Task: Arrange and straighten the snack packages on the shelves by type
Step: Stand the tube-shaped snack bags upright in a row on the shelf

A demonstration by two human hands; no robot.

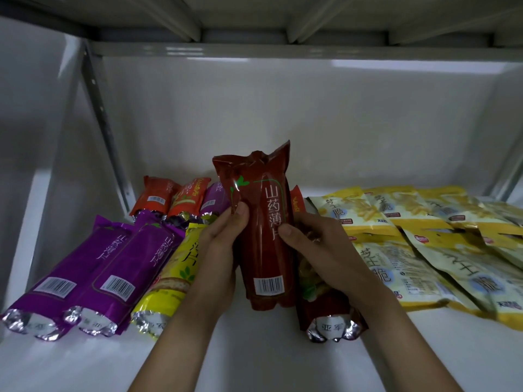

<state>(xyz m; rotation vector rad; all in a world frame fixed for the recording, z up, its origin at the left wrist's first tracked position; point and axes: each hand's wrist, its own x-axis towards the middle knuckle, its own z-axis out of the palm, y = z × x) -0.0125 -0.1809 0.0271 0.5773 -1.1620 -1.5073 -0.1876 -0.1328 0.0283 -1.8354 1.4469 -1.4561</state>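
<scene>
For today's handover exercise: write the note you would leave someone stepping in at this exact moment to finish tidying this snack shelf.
Left hand and right hand both grip the dark red tube pack, held upright above the shelf.
Lying in place: two purple tubes, a yellow tube, another dark red tube at the right hand; yellow flat bags grouped right.
Left: lay the held pack beside its red match; sort the mixed tubes at the back.

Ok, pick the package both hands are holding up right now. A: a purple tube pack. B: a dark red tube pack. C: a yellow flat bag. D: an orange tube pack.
B: the left hand and right hand grip the dark red tube pack, raised upright off the shelf.
</scene>
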